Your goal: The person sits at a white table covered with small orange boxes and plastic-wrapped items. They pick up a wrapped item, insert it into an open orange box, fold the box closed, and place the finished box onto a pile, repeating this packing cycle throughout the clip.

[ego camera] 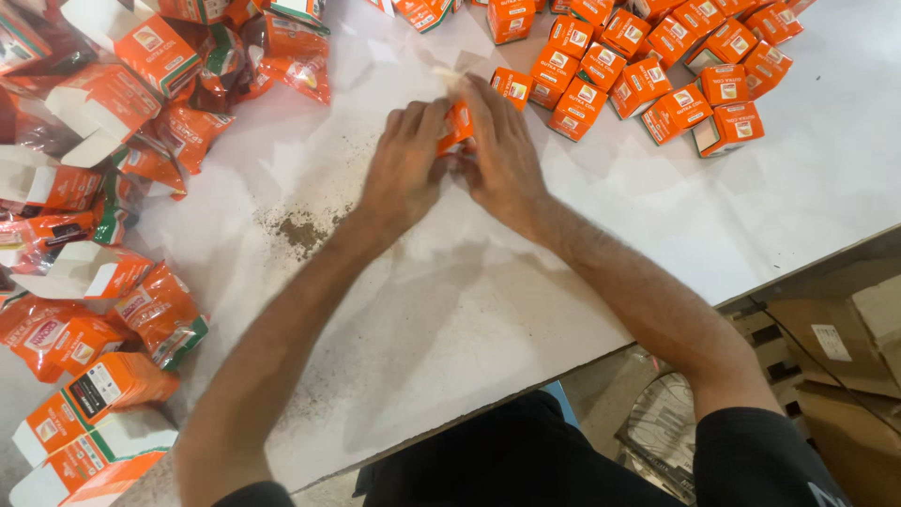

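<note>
- Small orange cardboard carton (pixel 457 125) sits pinched between both hands above the white table (pixel 526 300), its pale flap up for reach.
- Left hand (pixel 405 167) and right hand (pixel 502 155) fingers close on it.
- Finished orange cartons (pixel 657 66) cluster beyond; loose orange pouches (pixel 141 310) lie left.

I count two hands, left (pixel 405 164) and right (pixel 502 155), on one small orange box (pixel 457 125). About twenty closed orange boxes (pixel 657 66) sit upper right; the pouches (pixel 160 310) left are too jumbled to count.
</note>
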Demonstrator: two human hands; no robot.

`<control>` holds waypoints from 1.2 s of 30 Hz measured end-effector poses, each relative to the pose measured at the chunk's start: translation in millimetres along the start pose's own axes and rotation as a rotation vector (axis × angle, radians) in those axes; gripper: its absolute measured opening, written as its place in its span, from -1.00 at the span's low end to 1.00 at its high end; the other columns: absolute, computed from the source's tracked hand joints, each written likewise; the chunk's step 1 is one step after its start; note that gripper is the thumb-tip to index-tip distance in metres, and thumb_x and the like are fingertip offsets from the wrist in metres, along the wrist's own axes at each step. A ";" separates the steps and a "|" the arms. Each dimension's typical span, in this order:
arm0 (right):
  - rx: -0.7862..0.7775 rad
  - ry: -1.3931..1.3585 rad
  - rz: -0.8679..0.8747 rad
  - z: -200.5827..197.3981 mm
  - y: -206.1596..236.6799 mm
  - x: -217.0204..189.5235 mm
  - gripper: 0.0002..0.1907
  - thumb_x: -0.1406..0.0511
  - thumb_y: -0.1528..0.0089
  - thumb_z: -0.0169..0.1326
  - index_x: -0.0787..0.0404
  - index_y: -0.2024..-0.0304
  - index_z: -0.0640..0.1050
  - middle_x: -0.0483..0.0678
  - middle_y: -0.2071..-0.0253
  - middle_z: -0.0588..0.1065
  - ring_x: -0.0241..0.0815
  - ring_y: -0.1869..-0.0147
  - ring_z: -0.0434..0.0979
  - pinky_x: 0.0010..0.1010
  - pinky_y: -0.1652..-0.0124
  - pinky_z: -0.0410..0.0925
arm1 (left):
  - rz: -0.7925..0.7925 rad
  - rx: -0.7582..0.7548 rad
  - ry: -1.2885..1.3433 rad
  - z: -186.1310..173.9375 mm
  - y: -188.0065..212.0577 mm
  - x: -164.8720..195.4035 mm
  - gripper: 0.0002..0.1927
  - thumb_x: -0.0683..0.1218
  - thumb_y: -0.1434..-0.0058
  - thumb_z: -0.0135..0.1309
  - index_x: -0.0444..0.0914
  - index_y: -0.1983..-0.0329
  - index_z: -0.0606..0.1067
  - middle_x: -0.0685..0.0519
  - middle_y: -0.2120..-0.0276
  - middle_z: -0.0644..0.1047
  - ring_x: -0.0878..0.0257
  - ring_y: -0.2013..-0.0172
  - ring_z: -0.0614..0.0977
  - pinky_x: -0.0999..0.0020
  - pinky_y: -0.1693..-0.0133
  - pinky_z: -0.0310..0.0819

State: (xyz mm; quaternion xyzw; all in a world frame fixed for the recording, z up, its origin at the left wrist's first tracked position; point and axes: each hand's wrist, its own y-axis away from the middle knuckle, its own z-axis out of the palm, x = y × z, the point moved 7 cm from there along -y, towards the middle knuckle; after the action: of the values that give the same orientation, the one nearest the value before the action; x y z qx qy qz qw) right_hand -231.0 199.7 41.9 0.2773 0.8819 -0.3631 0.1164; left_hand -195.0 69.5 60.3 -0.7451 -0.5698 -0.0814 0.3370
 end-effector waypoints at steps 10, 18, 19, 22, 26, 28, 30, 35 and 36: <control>-0.050 -0.429 0.115 9.4 10.5 -17.4 -0.08 0.27 -0.33 0.30 0.22 -0.53 0.00 0.19 -0.40 0.21 0.23 -0.45 0.33 -0.04 -0.36 0.28 | -0.027 0.242 -0.737 -100.6 -37.2 -63.6 -0.75 -0.15 -0.29 0.21 -0.30 0.02 0.47 -0.12 0.00 0.45 -0.09 -0.08 0.49 -0.03 0.02 0.51; -0.333 -0.444 0.049 15.2 16.8 -33.7 -0.20 0.38 -0.30 0.15 0.26 -0.49 0.06 0.17 -0.38 0.27 0.20 -0.40 0.38 -0.11 -0.27 0.36 | -0.042 0.261 -0.836 -62.3 -25.6 -50.2 -0.63 0.06 -0.18 0.22 -0.34 0.19 0.56 -0.27 -0.10 0.43 -0.03 0.05 0.50 -0.05 0.15 0.51; -0.319 -0.426 0.022 14.7 15.9 -35.9 -0.24 0.38 -0.29 0.17 0.26 -0.45 0.12 0.18 -0.36 0.28 0.21 -0.39 0.37 -0.11 -0.25 0.36 | 0.022 0.289 -0.884 -60.2 -9.3 -37.7 -0.59 0.08 -0.12 0.22 -0.36 0.19 0.55 -0.32 -0.12 0.41 -0.02 0.08 0.50 -0.03 0.12 0.53; -0.299 -0.368 -0.019 13.7 14.7 -39.1 -0.34 0.35 -0.25 0.25 0.27 -0.33 0.28 0.18 -0.28 0.34 0.23 -0.34 0.39 -0.09 -0.20 0.36 | -0.010 0.081 -0.738 -48.3 37.1 -29.2 -0.55 -0.07 -0.10 0.25 -0.43 0.01 0.53 -0.27 -0.13 0.41 -0.04 0.04 0.50 0.06 0.05 0.53; -0.276 -0.394 -0.004 14.2 14.5 -41.6 -0.37 0.27 -0.17 0.34 0.32 -0.21 0.39 0.16 -0.21 0.41 0.20 -0.28 0.43 -0.11 -0.18 0.37 | -0.106 -0.030 -0.527 -50.9 77.1 -28.3 -0.53 -0.15 -0.08 0.27 -0.36 -0.07 0.50 -0.20 0.01 0.47 -0.11 0.09 0.55 0.08 0.17 0.53; -0.282 -0.427 0.037 17.4 17.7 -42.4 -0.36 0.21 -0.10 0.39 0.31 -0.15 0.46 0.13 -0.14 0.45 0.18 -0.24 0.46 -0.14 -0.16 0.38 | -0.121 0.060 -0.435 -67.0 87.1 -23.3 -0.58 -0.21 -0.17 0.25 -0.27 -0.11 0.48 -0.13 0.00 0.51 -0.09 0.04 0.59 0.10 0.08 0.56; -0.319 -0.423 0.109 26.7 22.1 -42.0 -0.33 0.13 0.03 0.47 0.27 -0.04 0.54 0.06 0.00 0.51 0.13 -0.15 0.51 -0.15 -0.13 0.38 | -0.064 0.266 -0.256 -90.5 96.8 -10.6 -0.49 -0.32 -0.17 0.21 -0.18 -0.20 0.46 -0.05 -0.07 0.55 -0.06 -0.09 0.65 0.12 -0.11 0.61; -0.248 -0.319 -0.028 30.6 24.4 -46.5 -0.33 0.12 0.05 0.49 0.29 0.00 0.54 0.09 -0.01 0.53 0.17 -0.16 0.49 -0.08 -0.15 0.33 | 0.162 0.456 0.041 -85.0 126.6 32.4 -0.58 -0.32 -0.22 0.27 -0.23 -0.08 0.42 -0.16 -0.15 0.48 -0.02 -0.08 0.64 0.20 0.07 0.68; -0.227 -0.322 -0.072 29.6 24.4 -48.4 -0.32 0.13 0.04 0.48 0.30 -0.02 0.53 0.09 -0.02 0.53 0.16 -0.17 0.50 -0.07 -0.17 0.33 | 0.293 0.480 -0.028 -78.3 130.2 43.5 -0.58 -0.28 -0.21 0.37 -0.22 -0.03 0.42 -0.16 -0.12 0.48 -0.03 -0.07 0.62 0.17 0.05 0.66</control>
State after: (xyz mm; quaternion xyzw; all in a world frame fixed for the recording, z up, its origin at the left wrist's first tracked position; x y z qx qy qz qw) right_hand -177.2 173.5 26.5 0.1690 0.8965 -0.3048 0.2735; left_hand -42.0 41.4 88.5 -0.7194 -0.4636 0.1156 0.5041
